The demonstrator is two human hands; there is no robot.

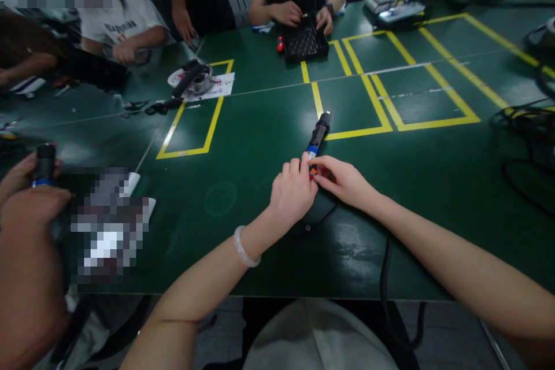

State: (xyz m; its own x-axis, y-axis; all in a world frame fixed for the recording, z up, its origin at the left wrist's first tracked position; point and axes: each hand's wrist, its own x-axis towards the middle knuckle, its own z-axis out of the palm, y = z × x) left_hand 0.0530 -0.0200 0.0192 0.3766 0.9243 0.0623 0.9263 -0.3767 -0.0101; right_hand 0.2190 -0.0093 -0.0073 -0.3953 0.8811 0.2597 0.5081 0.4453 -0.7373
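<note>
A black cylindrical cable connector (319,130) with a blue ring and a bright metal tip points away from me over the green table. My left hand (295,188), a pale bangle on its wrist, is closed around its near part. Thumb and fingers of my right hand (344,179) pinch at the connector's near end, where a small orange-red part (313,171) shows between the hands. The fingers hide most of that end. Below them a thin black cable (325,218) lies on the table.
Yellow tape (359,132) marks rectangles on the green table (260,266). Across it, a person's hands are at a black tray (307,56). At left, a co-worker's hand (32,205) holds a similar connector. A thick black cable (385,269) hangs over the front edge.
</note>
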